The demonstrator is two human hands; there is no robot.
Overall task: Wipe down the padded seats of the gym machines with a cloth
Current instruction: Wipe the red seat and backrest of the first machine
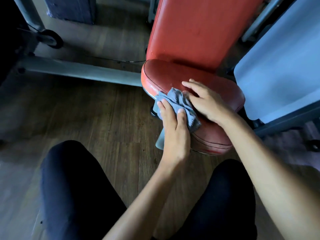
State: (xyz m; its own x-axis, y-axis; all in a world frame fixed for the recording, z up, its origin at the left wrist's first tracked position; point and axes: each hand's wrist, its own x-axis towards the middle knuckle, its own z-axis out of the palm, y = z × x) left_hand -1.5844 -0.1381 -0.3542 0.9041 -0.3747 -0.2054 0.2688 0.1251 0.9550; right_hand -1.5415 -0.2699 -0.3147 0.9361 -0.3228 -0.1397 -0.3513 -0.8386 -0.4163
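Fingers [160, 108] of the left hand [173, 134] pinch the grey cloth [180, 103] on the red seat [173, 75] at frame centre, right hand [209, 103] pressing flat, fingers straight: I'd say 1 seat mid-wipe, others likely left.

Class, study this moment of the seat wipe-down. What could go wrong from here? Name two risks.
1. The grey cloth sits bunched at the very edge of the red seat pad, held by the left hand. It could slip off onto the wooden floor and pick up dirt.
2. The right hand rests bare and flat on the pad, so it may leave fingermarks on the surface.
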